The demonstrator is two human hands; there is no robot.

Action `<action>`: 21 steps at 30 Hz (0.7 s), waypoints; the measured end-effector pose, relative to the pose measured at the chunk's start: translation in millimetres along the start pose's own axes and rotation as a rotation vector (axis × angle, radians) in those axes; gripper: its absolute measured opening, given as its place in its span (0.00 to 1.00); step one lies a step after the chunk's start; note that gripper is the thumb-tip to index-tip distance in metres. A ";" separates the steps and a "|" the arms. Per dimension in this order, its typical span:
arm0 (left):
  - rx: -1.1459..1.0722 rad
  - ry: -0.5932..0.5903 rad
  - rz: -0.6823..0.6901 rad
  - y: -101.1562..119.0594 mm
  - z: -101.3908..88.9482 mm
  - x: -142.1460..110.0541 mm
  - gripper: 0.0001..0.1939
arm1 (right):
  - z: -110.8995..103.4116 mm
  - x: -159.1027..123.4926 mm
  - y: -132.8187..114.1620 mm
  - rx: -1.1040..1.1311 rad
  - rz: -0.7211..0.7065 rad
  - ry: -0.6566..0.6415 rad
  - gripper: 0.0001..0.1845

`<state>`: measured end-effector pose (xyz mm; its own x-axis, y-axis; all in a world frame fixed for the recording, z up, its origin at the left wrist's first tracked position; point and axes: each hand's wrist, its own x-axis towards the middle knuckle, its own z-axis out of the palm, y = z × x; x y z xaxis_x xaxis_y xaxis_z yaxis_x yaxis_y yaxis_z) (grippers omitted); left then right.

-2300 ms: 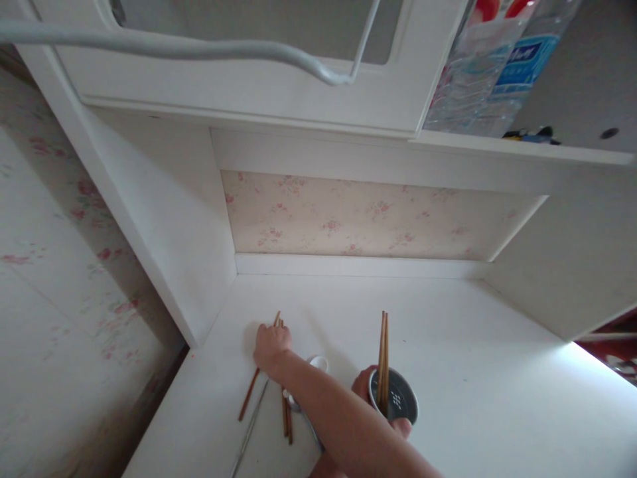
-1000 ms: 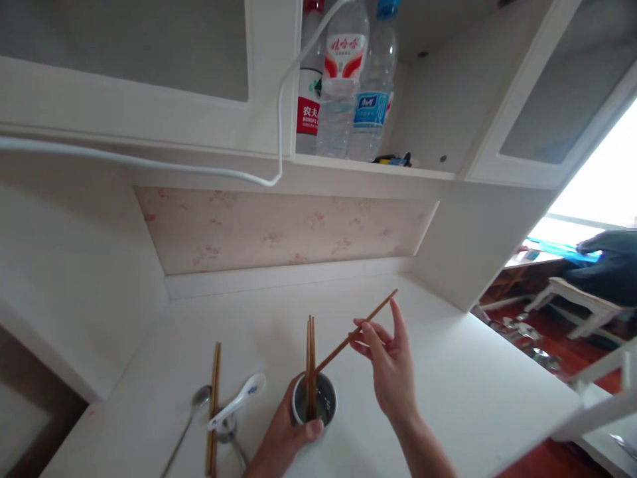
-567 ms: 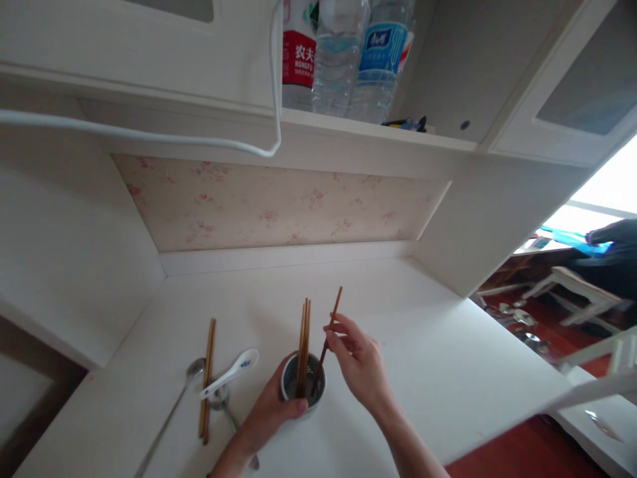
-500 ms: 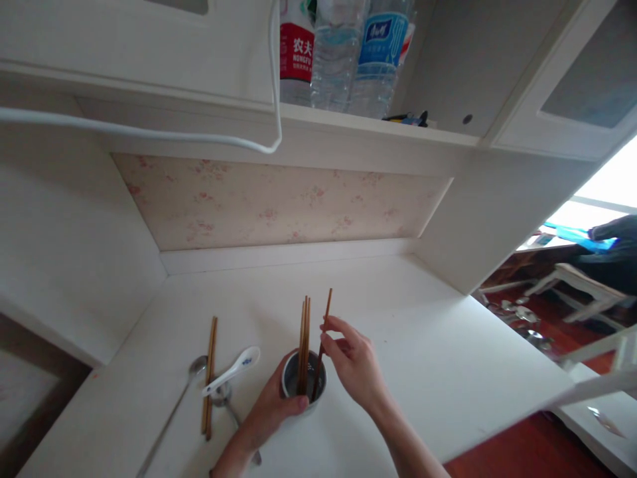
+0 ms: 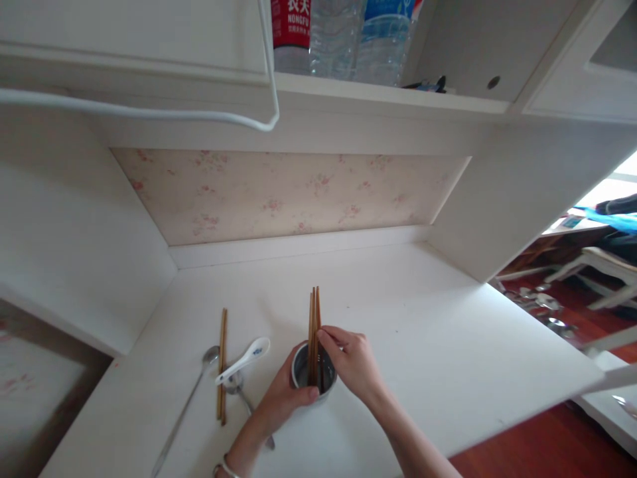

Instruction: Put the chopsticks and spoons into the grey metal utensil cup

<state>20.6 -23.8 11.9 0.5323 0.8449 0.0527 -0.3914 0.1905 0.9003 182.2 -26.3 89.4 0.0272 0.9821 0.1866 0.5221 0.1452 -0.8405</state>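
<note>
My left hand is wrapped round a round grey cup on the white tabletop, its thumb at the near side. Wooden chopsticks stand upright in the cup. Between thumb and fingertips, my right hand pinches one chopstick, whose lower end is inside the cup close to the others. Left of the cup lies a white soup spoon with a blue mark, resting across a pair of chopsticks and the bowl of a short metal spoon. A long-handled metal spoon lies farthest left.
White side panels flank the tabletop. Above hangs a shelf with several water bottles and a white cable in front. To the right are a white stool and a red floor.
My right hand has brought its chopstick leftward, from leaning apart at the cup's right side to nearly upright beside the others. My left hand still holds the cup. The camera view has shifted slightly.
</note>
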 end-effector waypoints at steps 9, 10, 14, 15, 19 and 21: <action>0.029 -0.020 -0.008 6.9 4.5 -0.8 0.43 | 1.9 -1.8 0.2 -0.039 0.032 -0.027 0.21; 0.030 -0.025 -0.007 7.5 5.0 -0.6 0.43 | 1.4 -2.9 1.7 -0.020 0.037 -0.037 0.21; 0.041 -0.052 0.013 11.4 6.8 0.7 0.42 | -1.1 -14.4 21.8 0.264 0.083 -0.127 0.22; 0.042 -0.059 0.011 11.6 7.0 0.7 0.42 | -0.9 -19.1 29.5 0.356 0.081 -0.176 0.27; 0.084 -0.019 -0.015 5.6 6.5 -3.8 0.51 | 7.6 -37.6 54.3 0.579 0.053 -0.358 0.54; 0.150 0.028 -0.013 3.1 6.5 -10.2 0.52 | 15.1 -42.4 58.0 0.656 0.066 -0.344 0.61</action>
<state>18.9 -35.0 16.9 0.5145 0.8570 0.0307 -0.2669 0.1260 0.9555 198.5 -57.7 25.0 -0.2841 0.9577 0.0460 -0.0905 0.0210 -0.9957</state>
